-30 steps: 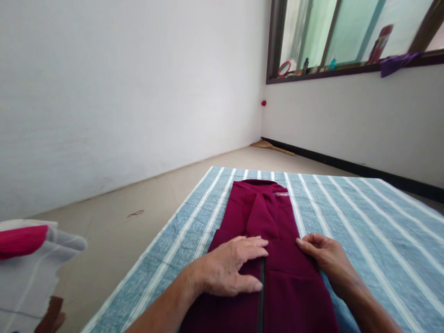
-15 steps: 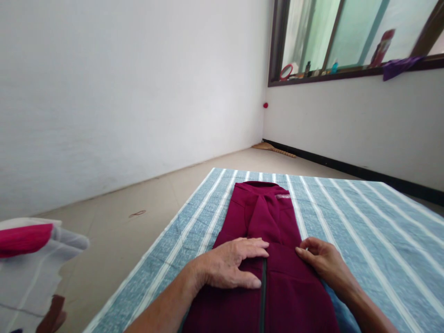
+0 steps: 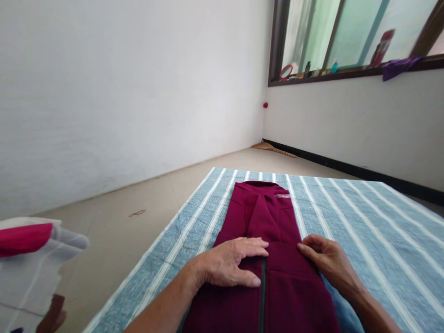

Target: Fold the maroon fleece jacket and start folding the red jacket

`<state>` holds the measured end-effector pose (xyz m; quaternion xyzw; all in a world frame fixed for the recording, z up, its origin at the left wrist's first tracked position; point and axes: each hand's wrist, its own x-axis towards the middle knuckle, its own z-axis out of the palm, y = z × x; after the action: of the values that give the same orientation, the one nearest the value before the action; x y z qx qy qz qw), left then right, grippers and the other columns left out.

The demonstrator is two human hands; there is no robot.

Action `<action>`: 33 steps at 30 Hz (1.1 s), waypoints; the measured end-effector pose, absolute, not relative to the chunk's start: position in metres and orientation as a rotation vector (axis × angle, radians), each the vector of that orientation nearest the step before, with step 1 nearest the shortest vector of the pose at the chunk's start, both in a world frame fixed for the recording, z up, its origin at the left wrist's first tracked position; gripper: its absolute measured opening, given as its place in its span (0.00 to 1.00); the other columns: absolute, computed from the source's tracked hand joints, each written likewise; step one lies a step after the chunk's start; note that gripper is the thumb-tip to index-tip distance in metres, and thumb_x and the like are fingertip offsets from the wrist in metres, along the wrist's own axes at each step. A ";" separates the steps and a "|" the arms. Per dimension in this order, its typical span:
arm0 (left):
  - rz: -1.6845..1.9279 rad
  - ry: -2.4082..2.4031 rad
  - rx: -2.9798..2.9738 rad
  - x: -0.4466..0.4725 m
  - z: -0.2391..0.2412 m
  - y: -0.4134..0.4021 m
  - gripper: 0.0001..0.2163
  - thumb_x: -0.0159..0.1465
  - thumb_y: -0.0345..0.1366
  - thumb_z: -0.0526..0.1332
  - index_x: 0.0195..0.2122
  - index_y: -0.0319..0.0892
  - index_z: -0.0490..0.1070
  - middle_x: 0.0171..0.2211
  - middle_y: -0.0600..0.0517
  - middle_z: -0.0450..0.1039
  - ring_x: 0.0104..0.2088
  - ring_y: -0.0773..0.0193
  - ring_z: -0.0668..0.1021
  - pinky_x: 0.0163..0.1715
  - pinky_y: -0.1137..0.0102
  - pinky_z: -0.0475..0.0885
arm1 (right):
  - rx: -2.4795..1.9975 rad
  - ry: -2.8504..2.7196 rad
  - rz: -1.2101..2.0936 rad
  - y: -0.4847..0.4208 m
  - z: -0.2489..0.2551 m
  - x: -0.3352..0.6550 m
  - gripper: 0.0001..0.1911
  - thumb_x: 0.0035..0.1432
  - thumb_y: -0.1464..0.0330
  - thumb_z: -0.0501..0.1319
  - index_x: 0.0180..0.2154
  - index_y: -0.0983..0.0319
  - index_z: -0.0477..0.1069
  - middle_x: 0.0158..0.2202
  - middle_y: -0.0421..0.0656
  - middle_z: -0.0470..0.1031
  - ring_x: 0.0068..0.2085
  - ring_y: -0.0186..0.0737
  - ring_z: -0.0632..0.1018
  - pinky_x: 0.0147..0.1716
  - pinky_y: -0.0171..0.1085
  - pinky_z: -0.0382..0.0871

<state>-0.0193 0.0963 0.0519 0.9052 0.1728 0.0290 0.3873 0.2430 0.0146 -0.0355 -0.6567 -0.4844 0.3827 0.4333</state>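
1. Jacket (image 3: 291,259) of dark purple-red colour lies on the striped sheet (image 3: 381,240), folded into a long and narrow shape. Its collar (image 3: 261,183) is at the far end, and its near end goes out of view at the bottom.
2. The dark zip (image 3: 263,296) runs along the near part of the jacket. A pale strip (image 3: 282,196) is on its far right part.
3. The left hand (image 3: 231,263) lies flat on the jacket, left of the zip. It is well open – the fingers are together and point to the right, the thumb is spread away, its tip just beside the zip – and it grips nothing.
4. The right hand (image 3: 326,256) is at the right edge of the jacket, its fingers curled and its thumb touching the cloth there. Whether it pinches this edge, I cannot tell.
5. Some blue cloth (image 3: 342,310) shows between the jacket and the right forearm.
6. At the near left, a pink cloth (image 3: 26,239) lies on a greyish cloth (image 3: 26,286).
7. On the floor (image 3: 156,245) are a thin loop (image 3: 137,213), at left, and a broom (image 3: 265,146) in the far corner.
8. At the far right, the window sill (image 3: 312,81) bears a mirror (image 3: 286,71), a red flask (image 3: 381,48) and a hanging purple cloth (image 3: 398,68).
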 end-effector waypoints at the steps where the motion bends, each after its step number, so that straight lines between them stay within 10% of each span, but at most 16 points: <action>1: 0.072 0.439 2.303 -0.019 0.052 0.096 0.30 0.57 0.50 0.64 0.58 0.44 0.65 0.62 0.45 0.59 0.62 0.52 0.61 0.61 0.59 0.54 | -1.624 -1.210 0.964 0.015 -0.036 0.243 0.16 0.51 0.55 0.60 0.25 0.61 0.71 0.22 0.37 0.69 0.24 0.34 0.67 0.23 0.33 0.57; 10: 0.051 0.453 2.298 -0.018 0.054 0.097 0.30 0.56 0.50 0.65 0.58 0.43 0.65 0.62 0.45 0.59 0.62 0.52 0.62 0.61 0.58 0.53 | -1.825 -1.406 0.738 0.014 -0.035 0.242 0.11 0.53 0.58 0.59 0.27 0.58 0.71 0.19 0.36 0.67 0.22 0.35 0.67 0.22 0.34 0.56; 16: 0.056 0.470 2.285 -0.019 0.054 0.096 0.30 0.55 0.49 0.66 0.58 0.46 0.65 0.62 0.46 0.59 0.62 0.52 0.62 0.61 0.58 0.54 | -1.598 -1.767 0.129 0.007 -0.011 0.226 0.08 0.59 0.65 0.56 0.36 0.56 0.73 0.40 0.43 0.77 0.40 0.43 0.76 0.40 0.41 0.68; 33: 0.170 0.494 2.316 -0.024 0.055 0.098 0.24 0.56 0.37 0.65 0.55 0.41 0.68 0.59 0.45 0.64 0.59 0.55 0.67 0.58 0.62 0.60 | -1.395 -2.108 0.466 0.002 0.004 0.192 0.17 0.64 0.65 0.51 0.49 0.59 0.72 0.52 0.48 0.73 0.54 0.45 0.73 0.52 0.42 0.69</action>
<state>-0.0237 0.0984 0.0553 0.9046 0.1930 0.0666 0.3742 0.1920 0.0020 0.0045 -0.5207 -0.7870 0.1740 0.2816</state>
